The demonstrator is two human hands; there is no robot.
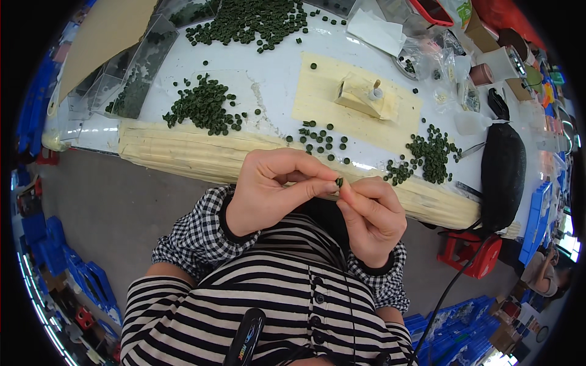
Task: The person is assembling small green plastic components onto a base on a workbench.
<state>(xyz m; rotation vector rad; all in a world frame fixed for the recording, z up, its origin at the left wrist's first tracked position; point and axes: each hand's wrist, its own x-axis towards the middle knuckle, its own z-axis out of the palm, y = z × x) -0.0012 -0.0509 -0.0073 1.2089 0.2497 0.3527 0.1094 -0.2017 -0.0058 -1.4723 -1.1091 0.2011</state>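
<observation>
Close to the table's front edge, my left hand (268, 190) pinches a small dark green round piece (339, 182) between thumb and fingertips. My right hand (373, 221) meets it from the other side, its bent fingers pressed against the same piece. Just beyond my hands lies a loose scatter of similar green pieces (319, 139). A larger pile of green pieces (204, 105) is to the left, and another heap of green pieces (432, 154) to the right. The piece's exact kind is too small to tell.
A tape-covered block with a short upright peg (375, 93) stands on a pale taped patch. Clear bins (137, 76) are at the left, and a big green pile (250, 23) at the back. A black pouch (503, 174) hangs by the right edge. Padded tape (183, 145) lines the front edge.
</observation>
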